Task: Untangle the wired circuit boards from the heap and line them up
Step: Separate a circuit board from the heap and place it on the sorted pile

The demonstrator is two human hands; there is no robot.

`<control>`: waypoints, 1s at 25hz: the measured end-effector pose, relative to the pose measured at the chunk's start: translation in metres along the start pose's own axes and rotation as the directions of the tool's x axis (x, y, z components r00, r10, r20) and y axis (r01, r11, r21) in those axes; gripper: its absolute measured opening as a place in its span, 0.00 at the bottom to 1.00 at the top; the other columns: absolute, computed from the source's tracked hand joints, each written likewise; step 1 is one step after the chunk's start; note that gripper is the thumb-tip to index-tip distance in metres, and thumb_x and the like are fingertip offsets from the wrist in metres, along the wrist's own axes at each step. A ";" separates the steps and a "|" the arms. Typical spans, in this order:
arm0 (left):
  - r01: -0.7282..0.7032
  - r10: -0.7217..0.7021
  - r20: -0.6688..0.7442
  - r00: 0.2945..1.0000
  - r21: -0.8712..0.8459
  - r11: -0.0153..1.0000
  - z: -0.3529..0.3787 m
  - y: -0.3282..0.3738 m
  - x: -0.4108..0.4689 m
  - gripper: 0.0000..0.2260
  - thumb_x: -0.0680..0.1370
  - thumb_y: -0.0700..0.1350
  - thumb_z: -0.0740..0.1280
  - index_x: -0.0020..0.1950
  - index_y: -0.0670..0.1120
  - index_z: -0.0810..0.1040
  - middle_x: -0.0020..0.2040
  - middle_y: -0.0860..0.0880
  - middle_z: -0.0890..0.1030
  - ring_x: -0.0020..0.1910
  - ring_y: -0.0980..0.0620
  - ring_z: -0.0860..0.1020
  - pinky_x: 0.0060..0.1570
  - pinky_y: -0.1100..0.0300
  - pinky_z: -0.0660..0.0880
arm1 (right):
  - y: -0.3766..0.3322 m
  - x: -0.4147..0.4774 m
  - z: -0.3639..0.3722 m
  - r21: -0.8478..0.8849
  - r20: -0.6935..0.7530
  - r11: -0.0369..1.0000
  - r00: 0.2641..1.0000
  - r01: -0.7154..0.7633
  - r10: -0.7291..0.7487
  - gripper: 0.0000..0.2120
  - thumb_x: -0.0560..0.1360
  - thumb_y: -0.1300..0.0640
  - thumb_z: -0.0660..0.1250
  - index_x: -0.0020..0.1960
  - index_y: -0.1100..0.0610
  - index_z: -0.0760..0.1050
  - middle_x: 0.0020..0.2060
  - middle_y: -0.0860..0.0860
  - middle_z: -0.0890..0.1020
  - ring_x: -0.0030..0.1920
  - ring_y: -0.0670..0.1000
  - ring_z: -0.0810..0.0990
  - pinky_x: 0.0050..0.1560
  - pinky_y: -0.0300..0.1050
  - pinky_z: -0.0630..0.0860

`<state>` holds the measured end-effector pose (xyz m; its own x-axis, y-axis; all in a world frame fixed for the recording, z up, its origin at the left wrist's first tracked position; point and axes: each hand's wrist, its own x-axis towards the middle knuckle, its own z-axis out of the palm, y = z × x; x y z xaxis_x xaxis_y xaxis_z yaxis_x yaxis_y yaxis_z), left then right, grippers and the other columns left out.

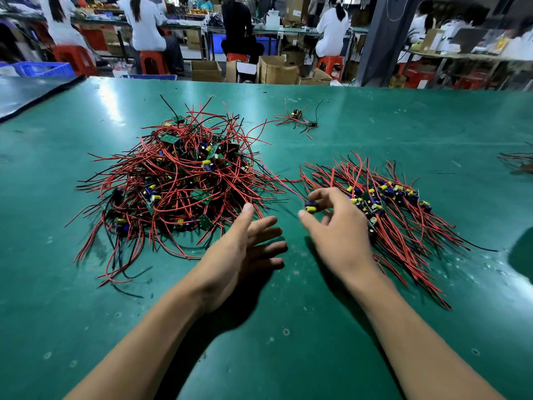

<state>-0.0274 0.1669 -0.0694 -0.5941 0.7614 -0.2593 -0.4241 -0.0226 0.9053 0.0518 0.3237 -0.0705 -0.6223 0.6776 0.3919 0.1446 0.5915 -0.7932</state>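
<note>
Board (311, 206) pinched in right hand (334, 226) over green mat (288, 284) between heap (178, 180) and row (389, 203).

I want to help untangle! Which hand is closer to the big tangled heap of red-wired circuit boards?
Left. The left hand reaches the heap at its near edge; the right hand sits farther right, pinching one small blue-and-yellow board.

Right hand (334, 226) pinched one circuit board (311, 207) between heap (176, 180) and lined-up row (386, 203); left hand (245, 243) spread flat.
</note>
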 end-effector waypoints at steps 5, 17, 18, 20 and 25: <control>-0.020 0.019 -0.067 0.998 -0.014 1.000 0.004 -0.002 -0.004 0.22 0.78 0.58 0.60 0.61 0.43 0.77 0.56 0.41 0.83 0.47 0.41 0.84 0.53 0.47 0.80 | 0.010 0.006 -0.020 -0.470 -0.088 0.883 0.995 -0.006 -0.041 0.20 0.74 0.54 0.73 0.65 0.54 0.75 0.57 0.55 0.76 0.59 0.58 0.75 0.61 0.55 0.73; -0.317 0.336 -0.491 0.804 0.124 0.940 -0.016 0.005 -0.006 0.10 0.79 0.36 0.64 0.56 0.46 0.66 0.51 0.38 0.78 0.28 0.44 0.80 0.24 0.53 0.77 | 0.012 -0.004 0.009 -0.552 0.217 0.827 0.976 0.106 0.020 0.21 0.78 0.43 0.67 0.67 0.52 0.75 0.62 0.53 0.73 0.64 0.56 0.70 0.65 0.50 0.67; -0.322 0.339 -0.487 0.805 0.121 0.939 -0.016 0.005 -0.006 0.12 0.79 0.36 0.64 0.59 0.48 0.66 0.53 0.39 0.77 0.29 0.44 0.81 0.25 0.53 0.77 | 0.013 -0.004 0.008 -0.576 0.205 0.813 0.978 0.089 0.039 0.24 0.78 0.43 0.66 0.70 0.53 0.73 0.64 0.53 0.72 0.65 0.56 0.69 0.66 0.51 0.66; -0.324 0.347 -0.470 0.812 0.132 0.937 -0.018 0.005 -0.005 0.20 0.80 0.37 0.63 0.67 0.54 0.64 0.54 0.40 0.76 0.31 0.43 0.83 0.26 0.51 0.78 | 0.010 -0.008 0.011 -0.589 0.219 0.800 0.976 0.116 0.020 0.25 0.79 0.42 0.64 0.72 0.53 0.71 0.66 0.53 0.70 0.66 0.56 0.69 0.66 0.52 0.66; -0.261 0.300 -0.459 0.836 0.147 0.954 -0.029 0.011 0.003 0.34 0.79 0.35 0.63 0.78 0.60 0.55 0.55 0.38 0.77 0.33 0.43 0.83 0.29 0.49 0.80 | 0.000 -0.019 0.023 -0.488 0.314 0.838 0.945 0.245 -0.094 0.20 0.79 0.43 0.65 0.67 0.52 0.76 0.63 0.52 0.73 0.64 0.55 0.70 0.65 0.52 0.67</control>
<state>-0.0540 0.1500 -0.0697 -0.9378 0.3325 -0.1000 -0.1490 -0.1251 0.9809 0.0462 0.3012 -0.0889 -0.8429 0.4477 0.2985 0.3438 0.8748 -0.3413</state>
